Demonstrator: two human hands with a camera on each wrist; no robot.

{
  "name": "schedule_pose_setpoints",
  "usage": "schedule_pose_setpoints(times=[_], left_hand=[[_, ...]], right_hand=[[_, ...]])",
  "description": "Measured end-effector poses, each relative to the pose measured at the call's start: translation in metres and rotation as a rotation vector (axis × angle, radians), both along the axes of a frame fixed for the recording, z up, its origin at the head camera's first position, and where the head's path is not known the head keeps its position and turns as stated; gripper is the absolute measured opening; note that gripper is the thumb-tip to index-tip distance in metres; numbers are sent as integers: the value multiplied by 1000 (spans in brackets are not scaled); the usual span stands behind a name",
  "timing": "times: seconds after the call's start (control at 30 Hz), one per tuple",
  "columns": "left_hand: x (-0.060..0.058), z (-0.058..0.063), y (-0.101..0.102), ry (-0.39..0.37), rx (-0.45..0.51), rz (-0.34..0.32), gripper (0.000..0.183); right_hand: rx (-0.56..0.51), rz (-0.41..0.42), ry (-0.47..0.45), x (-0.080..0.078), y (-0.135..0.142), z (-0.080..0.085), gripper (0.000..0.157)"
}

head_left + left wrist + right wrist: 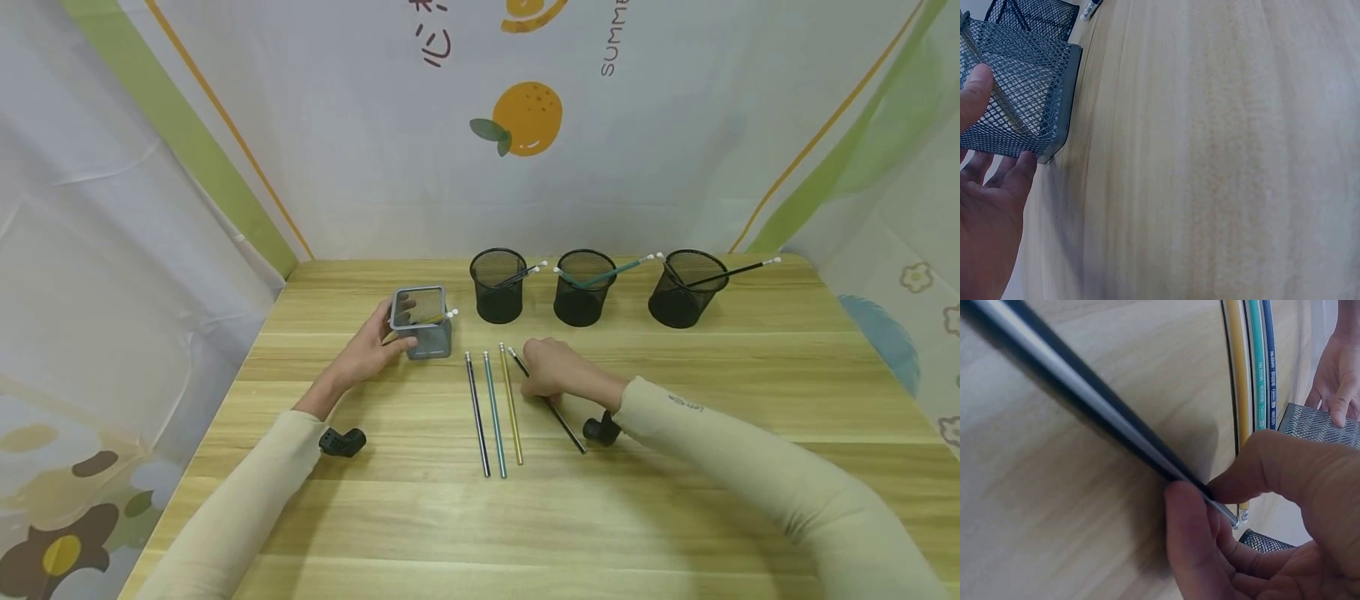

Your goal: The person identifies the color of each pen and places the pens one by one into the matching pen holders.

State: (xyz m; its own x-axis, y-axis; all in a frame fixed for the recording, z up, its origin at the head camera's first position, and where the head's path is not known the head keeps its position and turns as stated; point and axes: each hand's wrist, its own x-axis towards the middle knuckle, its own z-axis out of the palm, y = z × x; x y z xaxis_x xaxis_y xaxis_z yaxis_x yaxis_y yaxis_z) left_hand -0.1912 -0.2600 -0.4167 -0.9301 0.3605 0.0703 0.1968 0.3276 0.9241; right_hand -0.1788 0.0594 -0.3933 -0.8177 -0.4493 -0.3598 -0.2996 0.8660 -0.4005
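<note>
At the left, my left hand (365, 354) grips a grey square mesh pen holder (431, 342), thumb on its near side and fingers around the far left. A yellow pencil leans inside it, white ends over the rim. My right hand (553, 367) pinches a black pencil (567, 427) between thumb and fingers near its white-tipped end; in the right wrist view the pencil (1094, 387) slants across close to the table. Just left of this hand a yellow pencil (512, 408), a teal pencil (494, 417) and a dark blue pencil (477, 417) lie side by side.
Along the back stand three round black mesh cups: the left cup (499, 307) with dark pencils, the middle cup (578, 310) with teal ones, the right cup (672, 310) with black ones. A printed white curtain (375, 167) hangs behind the wooden table (420, 533).
</note>
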Motion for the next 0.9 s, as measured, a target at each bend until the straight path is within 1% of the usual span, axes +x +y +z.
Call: schedule_pose_setpoints(times=[0.3, 0.5, 0.7, 0.8, 0.9], left_hand=[[0, 1, 1, 7, -18, 4, 71], [-1, 0, 1, 5, -14, 4, 71], [0, 0, 1, -14, -9, 4, 72], [0, 0, 1, -13, -6, 3, 72], [0, 0, 0, -10, -6, 4, 72]], right_hand=[[-14, -7, -30, 0, 9, 4, 19], [-45, -1, -53, 1, 18, 8, 34], [-101, 60, -35, 1, 33, 11, 44], [-147, 82, -24, 1, 41, 14, 44], [-194, 75, -40, 2, 48, 17, 37]])
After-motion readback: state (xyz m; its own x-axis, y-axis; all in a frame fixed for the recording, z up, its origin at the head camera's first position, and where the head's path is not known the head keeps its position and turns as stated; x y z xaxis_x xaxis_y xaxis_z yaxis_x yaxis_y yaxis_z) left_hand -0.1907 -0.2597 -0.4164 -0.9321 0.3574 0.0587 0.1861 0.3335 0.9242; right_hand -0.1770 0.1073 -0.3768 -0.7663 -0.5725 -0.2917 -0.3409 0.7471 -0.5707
